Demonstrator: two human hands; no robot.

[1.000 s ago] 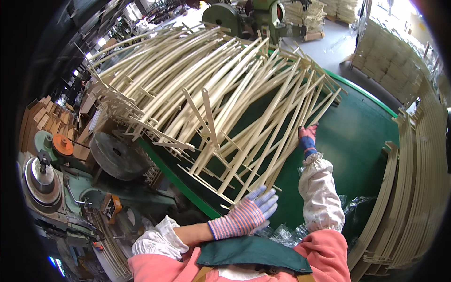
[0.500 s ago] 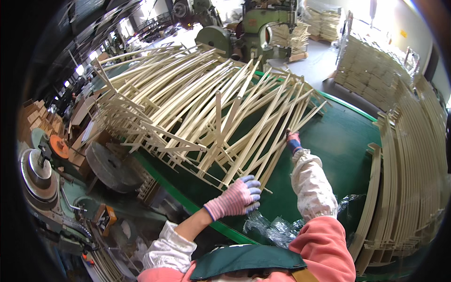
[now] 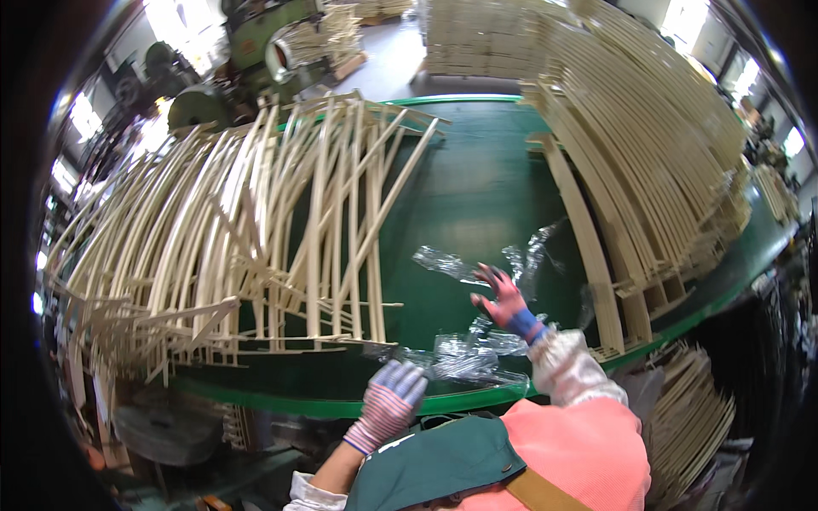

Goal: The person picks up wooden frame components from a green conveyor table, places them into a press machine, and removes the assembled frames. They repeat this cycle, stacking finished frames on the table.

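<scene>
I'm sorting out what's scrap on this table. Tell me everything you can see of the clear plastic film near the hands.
The plastic film is clear, thin and crumpled, glinting with highlights. It lies loose in torn-looking pieces on the green table, from the near edge up toward the middle, between the loose wooden strips and the stacked strips. The right hand hovers over or touches it; the left hand rests at its near end.

- A green table (image 3: 477, 183) with a rounded green rim carried everything.
- A loose heap of pale curved wooden slats (image 3: 256, 230) lay across its left half, many crossing each other, some overhanging the near edge.
- A neater stack of similar curved slats (image 3: 648, 162) lay along its right side.
- Crumpled clear plastic wrap (image 3: 464, 358) lay on the bare green surface between the two piles, close to the near rim.
</scene>
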